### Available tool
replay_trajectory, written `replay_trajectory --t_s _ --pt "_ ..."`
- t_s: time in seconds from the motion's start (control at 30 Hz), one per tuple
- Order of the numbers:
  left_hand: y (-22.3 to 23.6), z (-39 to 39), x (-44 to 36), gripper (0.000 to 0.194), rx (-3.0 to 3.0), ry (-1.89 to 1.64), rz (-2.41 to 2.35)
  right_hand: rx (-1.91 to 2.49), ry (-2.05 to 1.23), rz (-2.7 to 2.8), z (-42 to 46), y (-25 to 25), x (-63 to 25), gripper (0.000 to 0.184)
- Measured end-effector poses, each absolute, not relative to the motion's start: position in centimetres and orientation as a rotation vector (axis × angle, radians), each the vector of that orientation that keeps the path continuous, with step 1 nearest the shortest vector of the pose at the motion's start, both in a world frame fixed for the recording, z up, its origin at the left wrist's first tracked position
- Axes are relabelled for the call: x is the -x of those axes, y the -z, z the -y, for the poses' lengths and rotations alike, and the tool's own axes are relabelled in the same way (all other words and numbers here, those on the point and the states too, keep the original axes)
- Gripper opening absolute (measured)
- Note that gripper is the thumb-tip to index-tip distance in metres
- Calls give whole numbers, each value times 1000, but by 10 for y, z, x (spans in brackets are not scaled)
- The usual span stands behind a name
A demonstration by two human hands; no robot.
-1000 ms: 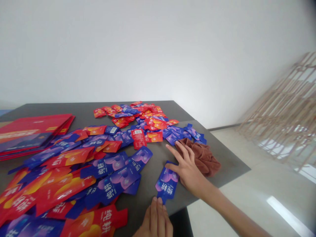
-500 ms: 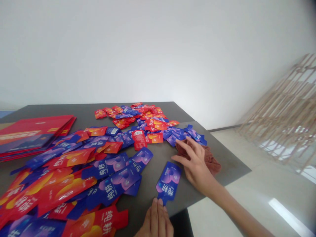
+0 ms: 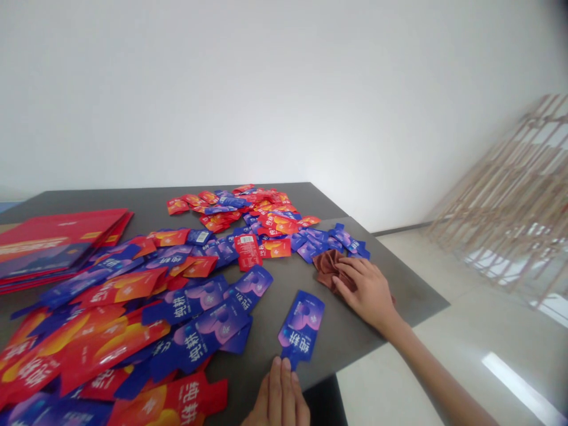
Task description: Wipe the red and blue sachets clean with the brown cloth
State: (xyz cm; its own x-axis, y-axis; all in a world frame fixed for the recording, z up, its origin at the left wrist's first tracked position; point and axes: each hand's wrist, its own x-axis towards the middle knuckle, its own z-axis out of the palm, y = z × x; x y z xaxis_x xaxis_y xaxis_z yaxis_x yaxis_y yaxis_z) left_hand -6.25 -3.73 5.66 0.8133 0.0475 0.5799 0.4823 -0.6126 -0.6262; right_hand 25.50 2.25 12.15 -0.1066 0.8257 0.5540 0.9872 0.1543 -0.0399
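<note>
Near the table's front edge lies a blue sachet (image 3: 302, 325) with purple print, flat, its narrow neck toward me. My left hand (image 3: 279, 393) has its fingers pressed together on that neck; the thumb is hidden. To the right, a crumpled brown cloth (image 3: 327, 267) rests on the table. Over the cloth is my right hand (image 3: 366, 296), its fingers bent and closed on the fabric. The hand covers much of the cloth. Left of the blue sachet spreads a heap of large red and blue sachets (image 3: 195, 331).
Smaller red and blue sachets (image 3: 275, 222) are piled farther back on the dark table (image 3: 275, 290). Folded red and blue packaging (image 3: 57, 239) is stacked at the left. The table edge drops to a pale floor on the right, where a wooden lattice (image 3: 510, 195) leans.
My right hand has left the top of the blue sachet, moved right and closed on the brown cloth. My left hand has stayed on the sachet's neck.
</note>
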Motion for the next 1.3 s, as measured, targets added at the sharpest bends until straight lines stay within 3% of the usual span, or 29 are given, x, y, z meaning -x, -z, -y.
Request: replay_trajectory --t_s 0.27,1.3 --pt "-69 40 60 19 2194 664 419 1669 589 1900 -16 -114 -247 20" --pt "-81 42 63 24 2293 587 409 1682 585 1871 -14 -114 -245 21"
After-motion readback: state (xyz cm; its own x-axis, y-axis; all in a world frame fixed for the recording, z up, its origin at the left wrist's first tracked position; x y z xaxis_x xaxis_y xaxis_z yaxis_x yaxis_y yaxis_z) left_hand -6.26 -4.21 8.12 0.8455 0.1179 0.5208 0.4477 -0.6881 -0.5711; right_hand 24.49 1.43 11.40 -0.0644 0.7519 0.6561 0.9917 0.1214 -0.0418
